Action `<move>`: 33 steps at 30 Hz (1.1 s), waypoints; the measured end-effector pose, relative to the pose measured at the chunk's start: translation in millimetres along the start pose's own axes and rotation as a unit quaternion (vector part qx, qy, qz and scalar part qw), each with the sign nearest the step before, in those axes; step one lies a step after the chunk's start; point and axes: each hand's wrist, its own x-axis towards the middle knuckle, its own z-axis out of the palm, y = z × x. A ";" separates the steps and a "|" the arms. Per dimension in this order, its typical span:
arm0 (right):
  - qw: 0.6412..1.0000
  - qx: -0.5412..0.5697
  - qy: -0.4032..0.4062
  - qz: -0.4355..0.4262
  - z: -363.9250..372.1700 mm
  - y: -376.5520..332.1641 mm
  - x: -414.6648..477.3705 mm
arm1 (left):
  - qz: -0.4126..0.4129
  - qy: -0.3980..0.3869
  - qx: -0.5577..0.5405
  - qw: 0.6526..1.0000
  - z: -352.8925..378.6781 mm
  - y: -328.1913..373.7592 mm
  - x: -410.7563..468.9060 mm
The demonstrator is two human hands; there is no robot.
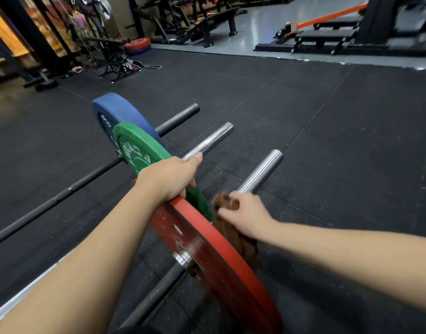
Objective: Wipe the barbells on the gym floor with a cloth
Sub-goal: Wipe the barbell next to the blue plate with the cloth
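Over on the left, the dark shaft (62,196) of a far bar lies along the gym floor (327,165). Next come three barbells side by side: blue plate (115,109), then green plate (137,145), both with white lettering on the face, too blurred and angled to read. No brand to call here.

The left hand (171,177) is on top of the green plate's rim, fingers (192,183) curled over the edge and thumb stretched toward the middle chrome sleeve (212,138). It looks like a bracing grip. These loaded bars will be heavy and rigid but free to roll, so steadying at the plate rim makes sense.

The red plate (219,249) is on the nearest barbell, with scuffed white marks on its face and nothing legible. Tucked against its outer side is the brown cloth (236,239), soft and bunched. The right hand (243,213) has its fingers (225,211) closed round the cloth, pressing it onto the near sleeve (265,169). That chrome looks smooth and slick, so the cloth should slide well if it is wrapped round the sleeve.
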 end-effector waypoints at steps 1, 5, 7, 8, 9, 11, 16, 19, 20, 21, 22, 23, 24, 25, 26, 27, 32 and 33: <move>0.999 0.018 0.046 -0.001 -12.3 -1.4 16.4 | 0.000 0.002 0.001 1.000 -0.2 0.0 0.0; 0.983 0.050 0.177 0.001 -61.2 0.7 91.6 | 0.005 -0.002 0.012 1.000 0.1 0.0 0.6; 0.985 -0.022 0.172 0.017 -71.3 8.9 116.5 | 0.003 -0.007 0.015 1.000 0.0 0.7 0.4; 0.985 -0.082 0.150 0.020 -69.3 14.2 123.2 | 0.001 -0.009 0.017 1.000 -0.2 1.4 -0.2; 0.983 -0.139 0.122 0.014 -62.8 18.5 125.7 | -0.001 -0.011 0.019 1.000 -0.3 1.9 -0.5; 0.967 -0.241 0.082 -0.026 -40.0 24.4 120.3 | -0.007 -0.015 0.021 1.000 -0.4 2.3 -0.8; 0.953 -0.248 0.089 -0.152 -1.5 32.8 91.3 | -0.007 -0.010 0.011 1.000 -0.7 1.7 -1.7; 0.968 -0.178 0.089 -0.155 -1.0 48.2 77.1 | -0.009 0.005 -0.003 1.000 -0.6 2.6 -3.7; 0.965 -0.186 0.108 -0.150 -3.1 53.6 74.2 | -0.009 0.010 -0.009 1.000 -0.3 2.2 -4.2; 0.960 -0.202 0.131 -0.141 -6.7 58.7 73.3 | -0.009 0.014 -0.014 1.000 0.0 1.6 -4.7; 0.959 -0.206 0.144 -0.131 -12.3 62.7 74.6 | -0.008 0.018 -0.019 1.000 0.4 0.7 -5.2; 0.966 -0.183 0.140 -0.118 -20.3 64.7 78.1 | -0.007 0.022 -0.022 0.999 0.8 0.3 -5.6; 0.975 -0.146 0.129 -0.104 -29.2 65.7 84.2 | -0.006 0.025 -0.025 0.999 1.1 0.0 -5.6; 0.981 -0.116 0.125 -0.089 -38.9 65.3 91.6 | -0.006 0.026 -0.025 0.999 1.1 0.1 -5.3; 0.984 -0.092 0.139 -0.068 -48.3 65.5 100.8 | -0.006 0.025 -0.023 0.999 0.8 0.2 -4.8; 0.983 -0.067 0.169 -0.037 -56.9 65.7 110.0 | -0.008 0.021 -0.021 1.000 0.7 0.2 -4.3; 0.957 0.052 0.273 0.077 -61.9 72.9 124.3 | -0.006 0.010 -0.011 1.000 0.9 -0.2 -2.2; 0.956 0.061 0.277 0.078 -55.7 73.0 119.8 | -0.004 0.009 -0.010 1.000 0.8 -0.2 -1.9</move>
